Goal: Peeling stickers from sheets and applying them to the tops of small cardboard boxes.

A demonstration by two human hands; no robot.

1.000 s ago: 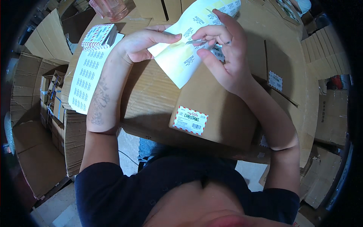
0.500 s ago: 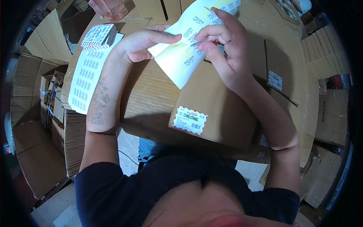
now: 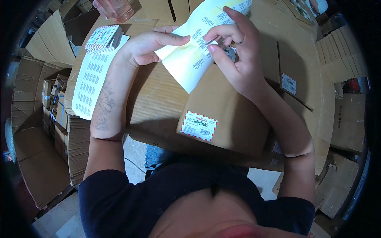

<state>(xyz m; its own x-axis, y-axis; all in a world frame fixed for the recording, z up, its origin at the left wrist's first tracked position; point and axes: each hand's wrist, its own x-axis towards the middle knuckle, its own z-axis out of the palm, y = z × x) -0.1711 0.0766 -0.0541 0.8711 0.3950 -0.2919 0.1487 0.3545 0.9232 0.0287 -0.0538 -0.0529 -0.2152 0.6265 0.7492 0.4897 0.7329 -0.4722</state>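
Cardboard worktop (image 3: 158, 107): label sheet (image 3: 190, 59) pinched between both hands' fingers (image 3: 216, 51).

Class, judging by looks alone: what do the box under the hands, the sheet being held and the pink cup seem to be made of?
Box: matte brown cardboard, likely corrugated, with folded flaps.
Sheet: thin, glossy label backing paper; it curls, stickers remain.
Cup: translucent pink, probably plastic, possibly glass.

Pink tumbler (image 3: 113, 8), stack of striped labels (image 3: 104, 37), flattened cartons (image 3: 342, 47)
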